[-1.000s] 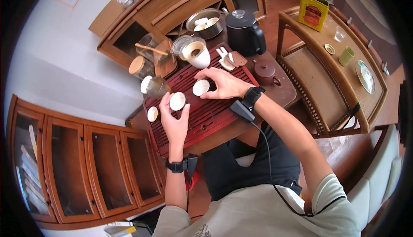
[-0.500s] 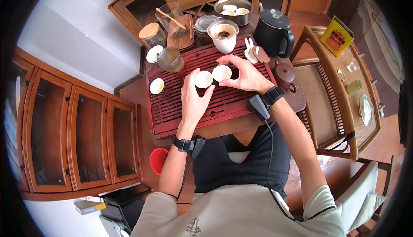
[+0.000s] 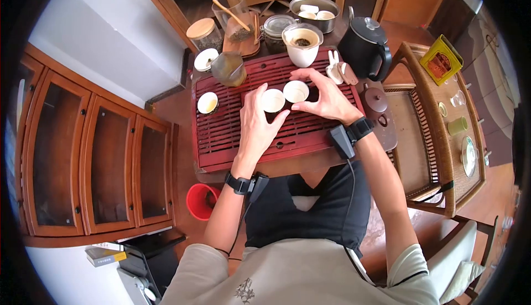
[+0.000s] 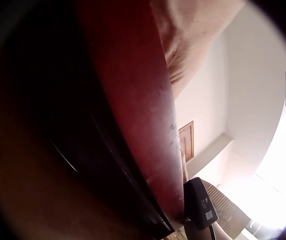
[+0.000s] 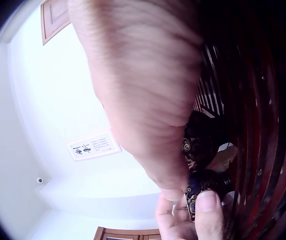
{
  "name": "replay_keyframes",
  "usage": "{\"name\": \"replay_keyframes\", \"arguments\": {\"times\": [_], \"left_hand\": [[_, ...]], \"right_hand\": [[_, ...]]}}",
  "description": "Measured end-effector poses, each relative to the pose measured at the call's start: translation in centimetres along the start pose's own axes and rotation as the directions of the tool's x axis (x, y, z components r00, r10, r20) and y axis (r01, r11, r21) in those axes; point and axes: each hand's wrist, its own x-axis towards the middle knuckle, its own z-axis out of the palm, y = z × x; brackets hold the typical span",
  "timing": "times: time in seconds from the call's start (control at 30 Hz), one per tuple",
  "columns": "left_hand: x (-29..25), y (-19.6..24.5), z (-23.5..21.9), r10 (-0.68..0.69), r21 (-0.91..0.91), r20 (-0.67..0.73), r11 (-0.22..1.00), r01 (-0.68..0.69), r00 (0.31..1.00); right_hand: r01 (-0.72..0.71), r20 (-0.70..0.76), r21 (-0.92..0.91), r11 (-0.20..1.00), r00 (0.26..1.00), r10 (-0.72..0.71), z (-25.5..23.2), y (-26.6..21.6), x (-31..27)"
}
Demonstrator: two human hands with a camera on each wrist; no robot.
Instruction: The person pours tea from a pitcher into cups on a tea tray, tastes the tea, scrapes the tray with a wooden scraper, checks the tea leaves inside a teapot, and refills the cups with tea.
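On the red slatted tray (image 3: 221,153), two small cups with white insides stand side by side. My left hand (image 3: 258,128) curls finger and thumb around the left cup (image 3: 273,101). The right cup (image 3: 296,91) is between the thumb and fingers of my right hand (image 3: 329,100). In the right wrist view, my right hand (image 5: 148,100) pinches a dark patterned cup (image 5: 191,200), with another dark patterned cup (image 5: 200,137) beyond. The left wrist view has my left hand (image 4: 195,35) by the tray's side (image 4: 143,110); its cup is hidden there.
A third cup (image 3: 208,103) with yellowish contents and a glass pitcher (image 3: 228,69) are on the left. Behind stand a white strainer cup (image 3: 303,56), a jar (image 3: 276,34) and a black kettle (image 3: 362,45). At right is a brown teapot (image 3: 376,100); a red bucket (image 3: 201,201) is below.
Over the last second my left hand has brought its cup rightward, close beside the cup in my right hand. The head view has shifted, and both hands keep their grip.
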Motion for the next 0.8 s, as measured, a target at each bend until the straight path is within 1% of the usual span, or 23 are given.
{"name": "replay_keyframes", "arguments": {"times": [0.03,0.1,0.17,0.2,0.27,0.37,0.43,0.5,0.63,0.7,0.73,0.77,0.8], "left_hand": [[-0.31,-0.03,-0.22,-0.006,0.003,0.005,1.000,0.006,1.000],[-0.02,0.18,-0.11,-0.003,-0.037,-0.012,0.999,0.003,1.000],[0.17,-0.12,0.04,0.042,-0.061,-0.044,0.997,-0.045,0.998],[0.23,0.06,-0.02,0.028,-0.061,-0.042,0.998,-0.030,0.999],[0.05,0.05,-0.22,0.004,-0.057,-0.033,0.998,-0.006,0.999],[-0.03,-0.24,-0.13,0.024,-0.060,-0.053,0.998,-0.027,0.998],[0.13,-0.23,0.03,0.020,-0.098,-0.064,0.995,-0.026,0.998],[0.23,-0.16,0.02,-0.002,-0.105,-0.069,0.994,-0.006,0.998],[0.02,0.22,-0.50,-0.033,-0.068,-0.039,0.997,0.030,0.999],[0.15,0.24,-0.25,0.013,-0.086,-0.074,0.996,-0.019,0.997],[0.24,0.27,-0.25,0.044,-0.080,-0.103,0.995,-0.053,0.994],[0.35,0.21,-0.21,0.046,-0.080,-0.106,0.995,-0.054,0.993],[0.31,0.17,-0.37,0.069,-0.081,-0.139,0.993,-0.080,0.988]], "right_hand": [[0.029,-0.018,0.007,1.000,0.999,-0.029,0.01,-0.04,0.08],[0.024,-0.025,-0.022,0.999,0.999,-0.025,-0.08,-0.12,-0.03],[-0.022,-0.004,0.019,1.000,1.000,0.022,-0.02,0.11,-0.15],[-0.002,-0.011,-0.012,1.000,1.000,0.002,-0.03,0.02,-0.03],[-0.003,-0.012,-0.009,1.000,1.000,0.003,-0.19,0.08,0.02],[-0.027,-0.011,0.009,1.000,1.000,0.027,-0.03,0.01,-0.12],[-0.035,-0.004,0.004,0.999,0.999,0.035,-0.20,-0.27,-0.11],[-0.014,-0.002,0.026,1.000,1.000,0.014,-0.23,0.13,0.02],[-0.065,-0.005,0.068,0.996,0.998,0.066,0.01,0.15,-0.06],[-0.090,-0.037,0.126,0.988,0.995,0.095,-0.17,0.31,-0.12],[-0.079,-0.032,0.080,0.994,0.996,0.081,-0.26,0.35,-0.09],[-0.076,-0.032,0.079,0.994,0.996,0.079,-0.39,0.49,0.01],[-0.096,-0.022,0.135,0.986,0.995,0.100,-0.31,0.49,0.05]]}}
